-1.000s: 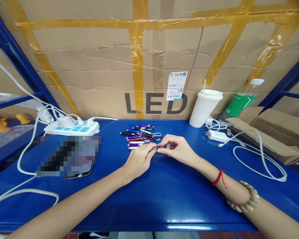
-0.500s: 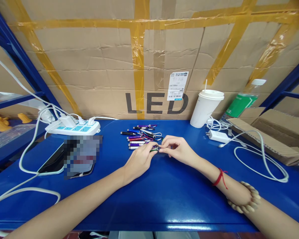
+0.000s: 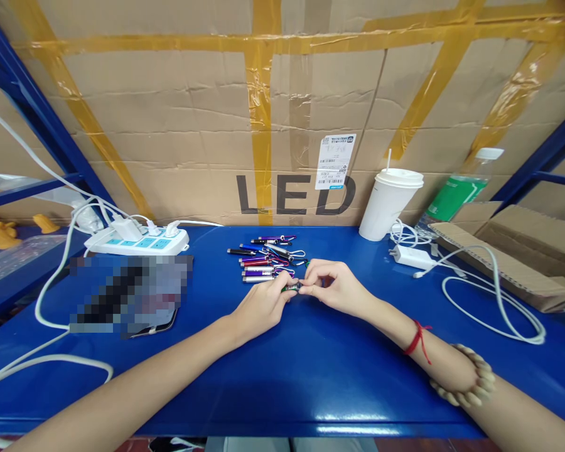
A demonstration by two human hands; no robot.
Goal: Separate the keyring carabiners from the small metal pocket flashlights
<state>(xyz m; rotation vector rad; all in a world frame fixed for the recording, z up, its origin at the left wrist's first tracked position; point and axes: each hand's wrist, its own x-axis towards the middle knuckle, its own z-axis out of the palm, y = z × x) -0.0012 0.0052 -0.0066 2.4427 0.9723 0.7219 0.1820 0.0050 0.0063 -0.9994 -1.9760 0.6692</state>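
My left hand (image 3: 260,309) is closed around a small green penlight (image 3: 290,287), most of which its fingers hide. At the penlight's right end, my right hand (image 3: 341,287) pinches with thumb and forefinger. A bit of green shows just above the right fingers; what it belongs to is unclear. Just behind the left hand lies a loose pile of slim metal penlights (image 3: 258,272) in silver, purple, red, blue and black, several with small carabiner clips (image 3: 299,253) on their ends.
A white power strip (image 3: 141,242) with plugs and a partly blurred phone (image 3: 160,317) lie left. To the right stand a white paper cup (image 3: 390,204), a green-labelled bottle (image 3: 459,194), a charger (image 3: 412,257) with cable and an open cardboard box (image 3: 513,251). A large carton (image 3: 193,125) walls the back.
The left hand's fingers have shifted slightly on the penlight, and it sits a little lower. My right hand keeps its pinch at the end. The pile has not moved.
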